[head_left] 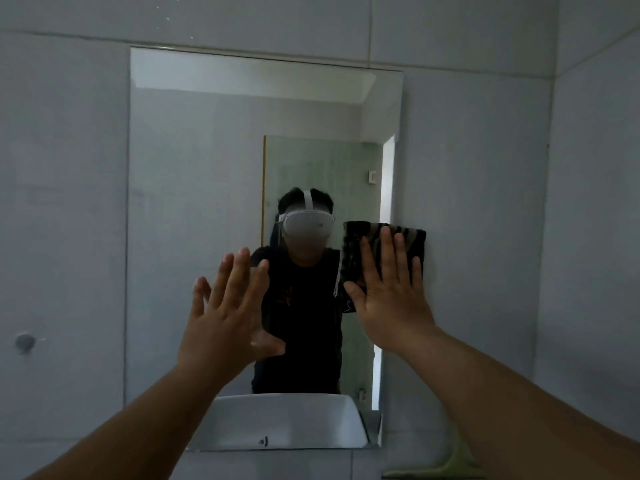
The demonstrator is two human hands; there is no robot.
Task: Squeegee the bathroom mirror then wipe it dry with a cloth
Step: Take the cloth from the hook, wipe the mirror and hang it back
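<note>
A tall frameless mirror [194, 202] hangs on the tiled wall in front of me. My right hand [391, 296] lies flat, fingers spread, pressing a dark striped cloth [356, 244] against the mirror's right edge at mid height; part of the cloth overlaps onto the wall. My left hand [228, 317] is raised in front of the mirror's lower middle, fingers apart, holding nothing. A pale green squeegee [450, 465] lies at the bottom right, partly hidden behind my right forearm.
The mirror reflects a person in a dark shirt with a headset, a white basin [284, 420] and a glass partition. A round metal fitting [25, 342] sits on the left wall. Tiled walls meet in a corner at the right.
</note>
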